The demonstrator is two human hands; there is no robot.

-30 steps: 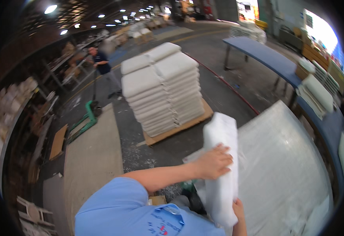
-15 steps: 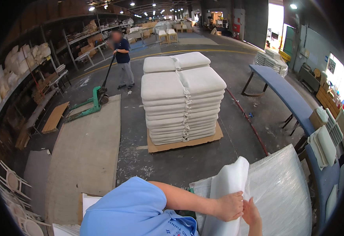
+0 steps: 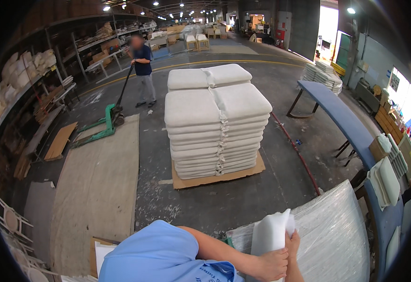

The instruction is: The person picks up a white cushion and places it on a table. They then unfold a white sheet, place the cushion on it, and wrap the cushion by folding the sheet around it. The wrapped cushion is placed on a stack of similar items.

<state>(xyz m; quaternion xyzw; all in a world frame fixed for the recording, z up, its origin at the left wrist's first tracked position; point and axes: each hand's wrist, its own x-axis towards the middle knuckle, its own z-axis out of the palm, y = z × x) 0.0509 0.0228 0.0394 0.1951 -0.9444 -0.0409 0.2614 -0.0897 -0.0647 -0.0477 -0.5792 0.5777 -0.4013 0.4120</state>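
A white, soft cushion-like piece [image 3: 269,233] stands on edge in front of me, its lower part out of the picture. My left hand [image 3: 272,264] is closed at its right side, fingers curled onto the white material. Pressed close beside it, my right hand [image 3: 292,242] has its fingers up along the same edge, gripping it; its fingertips are partly hidden. Beneath and to the right lies a flat load wrapped in clear plastic film [image 3: 330,230]. Ahead of me, a tall stack of white cushions [image 3: 217,122] rests on a brown cardboard sheet [image 3: 186,182].
Far left, a person [image 3: 143,70] holds the handle of a green pallet jack [image 3: 103,129] by a long beige mat [image 3: 97,188]. A blue-topped bench [image 3: 337,113] curves along the right, carrying several white cushions [image 3: 384,181]. White chair frames [image 3: 12,218] stand at lower left.
Both hands have moved down and toward me, with the white piece lower and less of it showing. My right hand has come up against the left. My view has shifted slightly.
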